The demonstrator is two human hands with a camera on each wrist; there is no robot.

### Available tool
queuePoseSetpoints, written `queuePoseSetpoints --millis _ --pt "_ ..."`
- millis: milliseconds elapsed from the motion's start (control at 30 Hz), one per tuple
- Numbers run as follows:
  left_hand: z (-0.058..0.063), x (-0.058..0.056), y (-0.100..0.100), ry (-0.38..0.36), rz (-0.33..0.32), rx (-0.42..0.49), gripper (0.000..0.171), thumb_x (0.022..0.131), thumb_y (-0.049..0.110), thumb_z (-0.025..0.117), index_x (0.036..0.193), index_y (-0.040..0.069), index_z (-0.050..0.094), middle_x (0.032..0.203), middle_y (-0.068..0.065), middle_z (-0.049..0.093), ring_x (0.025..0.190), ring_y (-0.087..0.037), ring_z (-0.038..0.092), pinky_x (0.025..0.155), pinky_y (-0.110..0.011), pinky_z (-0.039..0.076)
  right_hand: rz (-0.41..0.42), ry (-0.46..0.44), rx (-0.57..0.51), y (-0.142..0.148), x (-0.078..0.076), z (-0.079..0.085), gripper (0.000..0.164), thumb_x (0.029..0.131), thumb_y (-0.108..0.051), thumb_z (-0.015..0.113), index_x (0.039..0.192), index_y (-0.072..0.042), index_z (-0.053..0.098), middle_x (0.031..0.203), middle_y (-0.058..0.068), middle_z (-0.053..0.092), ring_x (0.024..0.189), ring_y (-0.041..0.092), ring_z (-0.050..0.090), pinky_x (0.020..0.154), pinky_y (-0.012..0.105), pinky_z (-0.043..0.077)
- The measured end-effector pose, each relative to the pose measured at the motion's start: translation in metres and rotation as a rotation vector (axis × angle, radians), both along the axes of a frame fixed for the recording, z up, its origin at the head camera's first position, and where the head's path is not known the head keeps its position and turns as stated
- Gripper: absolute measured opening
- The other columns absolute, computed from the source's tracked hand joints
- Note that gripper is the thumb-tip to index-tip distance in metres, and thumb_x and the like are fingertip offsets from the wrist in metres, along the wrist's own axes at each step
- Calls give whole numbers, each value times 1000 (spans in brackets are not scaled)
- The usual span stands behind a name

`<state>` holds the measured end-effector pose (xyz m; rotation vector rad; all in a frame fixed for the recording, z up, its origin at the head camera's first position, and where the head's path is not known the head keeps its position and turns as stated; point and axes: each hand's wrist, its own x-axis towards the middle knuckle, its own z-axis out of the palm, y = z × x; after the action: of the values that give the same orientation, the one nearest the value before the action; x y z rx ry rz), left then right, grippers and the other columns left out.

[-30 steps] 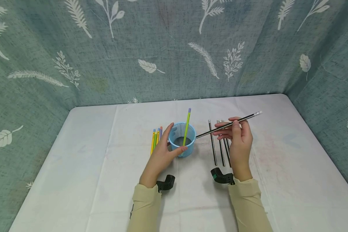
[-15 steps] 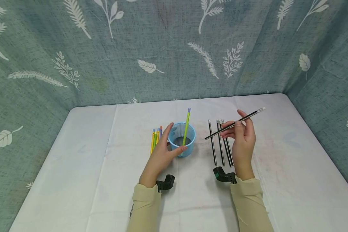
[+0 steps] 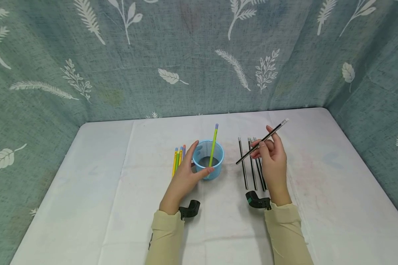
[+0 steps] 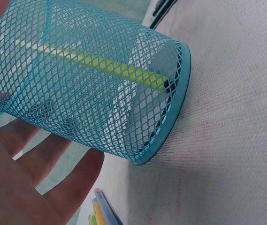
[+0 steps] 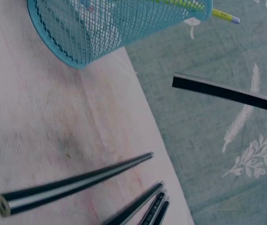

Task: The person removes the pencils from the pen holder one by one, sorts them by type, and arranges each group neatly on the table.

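Observation:
A light blue mesh pencil cup (image 3: 213, 174) stands upright on the white table, a lime green pencil (image 3: 213, 143) leaning inside it. My left hand (image 3: 184, 176) holds the cup at its left side, thumb at the near rim and fingers around the back. In the left wrist view the green pencil (image 4: 105, 64) shows through the mesh. Raised to the right of the cup, my right hand (image 3: 274, 167) pinches a black-and-silver striped pencil (image 3: 262, 141), its white eraser end up and its blunt, unsharpened end pointing down-left. Only a sliver of this hand shows in the right wrist view.
Several striped pencils (image 3: 243, 165) lie in a row beneath my right hand. Left of the cup, several coloured pencils (image 3: 175, 162) lie side by side, partly hidden by my left hand. A leaf-patterned curtain (image 3: 199, 73) rises behind the white table (image 3: 119, 221).
My right hand has drawn the striped pencil rightward, away from the cup, and tilted it more steeply. The left hand and cup stay where they were.

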<state>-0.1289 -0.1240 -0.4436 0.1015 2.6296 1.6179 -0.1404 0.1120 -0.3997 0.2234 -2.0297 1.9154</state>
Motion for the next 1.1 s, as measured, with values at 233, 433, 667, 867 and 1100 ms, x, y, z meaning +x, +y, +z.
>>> queuePoseSetpoints --millis 233,433,667,867,1100 --pt "-2 0 1 16 -4 6 87 68 57 67 136 47 15 141 12 24 126 -15 29 97 -43 33 1 13 30 17 -21 -39 43 93 -20 48 134 -22 37 90 12 62 63 21 55 61 26 46" --pt "-2 0 0 22 -6 5 88 68 58 67 137 45 16 141 12 24 126 -15 28 97 -42 33 -2 -7 84 26 -33 -64 45 92 -20 51 135 -22 37 89 10 62 60 15 55 57 23 45" --pt "-3 0 0 24 -12 1 88 67 59 66 138 45 15 141 10 25 126 -15 29 97 -42 33 -39 -141 269 15 -16 -37 43 93 -26 47 135 -32 36 92 11 59 62 19 55 54 28 46" --pt "-2 0 0 8 -8 -9 88 67 60 66 137 47 14 142 10 24 126 -16 29 97 -43 32 3 -249 402 14 -19 -43 50 92 -19 48 137 -33 31 95 2 54 65 21 55 50 31 42" --pt "-1 0 0 12 -12 -9 88 67 60 65 137 46 14 142 8 24 126 -19 31 97 -45 32 61 -330 471 14 -21 -44 57 92 -20 47 142 -19 23 103 4 50 66 19 51 55 31 42"
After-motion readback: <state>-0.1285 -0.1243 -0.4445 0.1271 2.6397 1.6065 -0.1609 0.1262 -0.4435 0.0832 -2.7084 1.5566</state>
